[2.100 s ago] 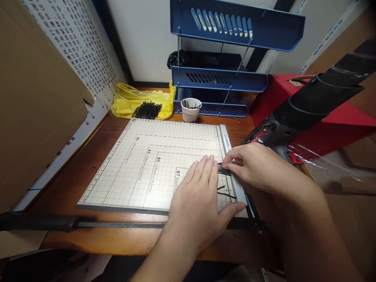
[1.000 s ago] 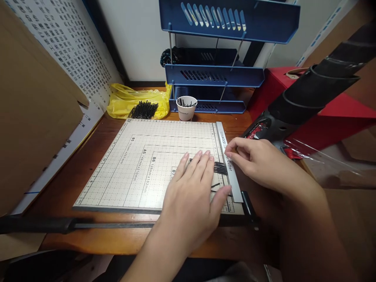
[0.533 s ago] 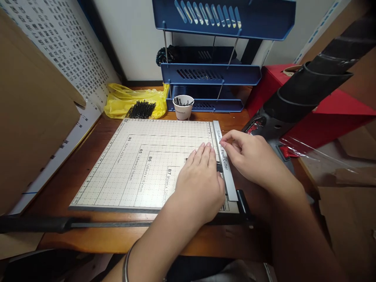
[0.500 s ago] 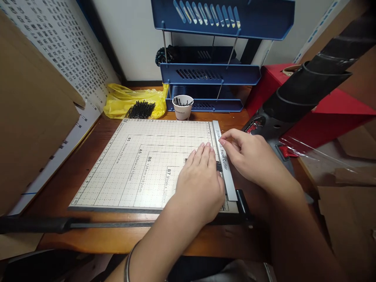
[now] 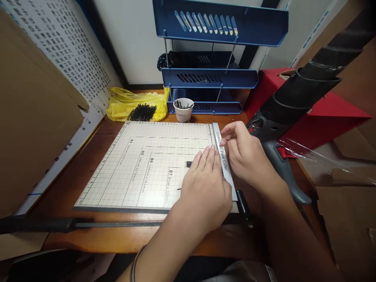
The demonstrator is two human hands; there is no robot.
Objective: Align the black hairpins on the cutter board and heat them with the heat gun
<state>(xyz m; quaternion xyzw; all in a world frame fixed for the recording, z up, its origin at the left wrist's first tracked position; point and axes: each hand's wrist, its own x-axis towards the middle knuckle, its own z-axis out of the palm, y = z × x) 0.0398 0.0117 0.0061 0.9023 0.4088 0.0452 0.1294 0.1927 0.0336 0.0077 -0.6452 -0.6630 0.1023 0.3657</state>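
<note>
A grey gridded paper cutter board (image 5: 141, 164) lies on the wooden desk. My left hand (image 5: 207, 186) lies flat and open on its right part, fingers together, covering a bundle of black hairpins (image 5: 188, 164) whose ends stick out to the left. My right hand (image 5: 246, 156) is beside it, thumb and forefinger pinched on the far part of the cutter's metal strip (image 5: 225, 166). The cutter's black handle arm (image 5: 305, 92) stands raised over the right side.
At the back stand a white paper cup (image 5: 182, 110) with pins, a yellow bag (image 5: 123, 102) with a heap of black pins (image 5: 142, 112), and a blue tray rack (image 5: 210, 78). A red box (image 5: 331, 117) is right, cardboard (image 5: 32, 117) left. A dark bar (image 5: 58, 224) lies along the front edge.
My left hand has slid forward and right over the pins, hiding most of them. My right hand has moved farther up the metal strip.
</note>
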